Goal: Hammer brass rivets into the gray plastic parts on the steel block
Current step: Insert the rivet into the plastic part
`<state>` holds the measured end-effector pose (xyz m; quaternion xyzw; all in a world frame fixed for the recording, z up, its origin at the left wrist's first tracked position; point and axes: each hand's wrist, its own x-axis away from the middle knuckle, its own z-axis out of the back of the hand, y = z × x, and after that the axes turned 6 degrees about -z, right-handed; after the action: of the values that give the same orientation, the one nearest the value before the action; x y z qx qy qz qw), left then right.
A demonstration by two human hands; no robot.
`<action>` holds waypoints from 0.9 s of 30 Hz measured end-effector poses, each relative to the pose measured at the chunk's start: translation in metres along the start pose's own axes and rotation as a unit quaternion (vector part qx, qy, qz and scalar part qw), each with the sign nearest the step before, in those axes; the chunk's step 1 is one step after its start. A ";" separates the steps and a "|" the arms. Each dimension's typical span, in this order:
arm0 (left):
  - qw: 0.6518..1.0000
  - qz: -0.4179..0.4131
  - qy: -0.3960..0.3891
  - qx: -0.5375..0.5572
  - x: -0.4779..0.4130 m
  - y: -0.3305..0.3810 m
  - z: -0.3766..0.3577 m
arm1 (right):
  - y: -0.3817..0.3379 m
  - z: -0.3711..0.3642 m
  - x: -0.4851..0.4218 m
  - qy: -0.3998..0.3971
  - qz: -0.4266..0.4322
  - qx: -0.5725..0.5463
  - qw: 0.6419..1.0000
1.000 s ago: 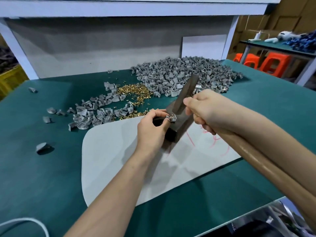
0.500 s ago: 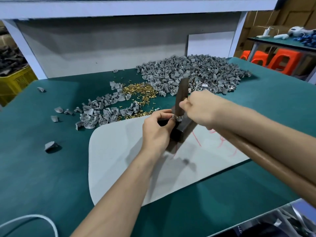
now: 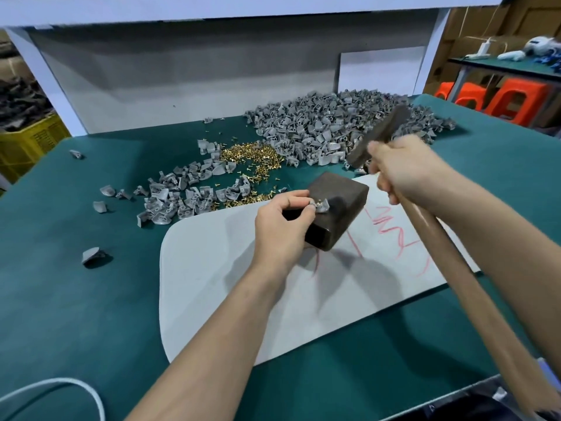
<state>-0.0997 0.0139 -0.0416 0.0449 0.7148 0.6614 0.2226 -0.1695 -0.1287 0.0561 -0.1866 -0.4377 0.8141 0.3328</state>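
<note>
The big green table [image 3: 76,299] fills most of the view, and a pale gray mat [image 3: 212,284] with round corners lies flat on it. Red marks [image 3: 391,229] are drawn on the right part of the mat, but they are only scribbles and lines and cannot be read as words. At the back of the table sits a big heap of gray plastic parts [image 3: 334,129]. A smaller heap [image 3: 188,196] of the same parts lies to the left, just beyond the mat's far edge. Between the 2 heaps lies a patch of small brass rivets [image 3: 252,162]. A hammer [image 3: 452,268] with a long wooden handle runs from the bottom right corner up toward the big heap. Its dark head [image 3: 379,135] is up in the air, tilted and a bit blurry, above and behind the steel block [image 3: 340,208]. The dark block stands on the far part of the mat. The right hand [image 3: 403,174] is wrapped tight round the handle just below the head. The left hand [image 3: 279,229] rests against the near left side of the block with its fingers curled. Its thumb and first finger pinch 1 gray part [image 3: 321,206] that lies on top of the block. A tiny rivet [image 3: 318,202] sticks up out of that part
</note>
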 end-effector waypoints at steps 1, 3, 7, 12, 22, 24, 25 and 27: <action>1.000 0.003 0.002 0.001 0.001 0.000 0.000 | 0.012 -0.001 -0.005 0.000 -0.035 -0.027 0.999; 1.000 0.005 -0.001 -0.003 0.002 0.001 0.000 | 0.035 -0.003 -0.017 0.007 -0.094 -0.056 0.994; 1.000 -0.003 0.000 -0.012 0.003 0.001 -0.001 | 0.066 -0.003 -0.037 0.014 -0.143 -0.012 0.990; 1.000 -0.001 0.006 0.021 0.004 0.005 -0.002 | 0.069 -0.008 -0.045 0.018 -0.113 0.143 0.983; 1.000 -0.008 0.001 0.004 0.004 0.004 -0.001 | 0.044 0.004 -0.015 0.101 0.127 0.217 0.962; 1.000 -0.016 0.001 -0.005 0.004 0.005 -0.001 | 0.028 -0.007 0.000 -0.051 0.180 0.078 0.979; 1.000 -0.024 0.002 -0.010 0.004 0.005 -0.002 | 0.025 -0.014 0.004 -0.120 0.179 0.036 0.976; 0.998 -0.049 0.006 -0.029 0.005 0.005 -0.002 | 0.023 -0.028 0.003 -0.174 0.169 0.025 0.970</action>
<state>-0.1060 0.0141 -0.0381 -0.0007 0.6982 0.6702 0.2517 -0.1635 -0.1192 0.0215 -0.1046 -0.4306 0.8892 0.1138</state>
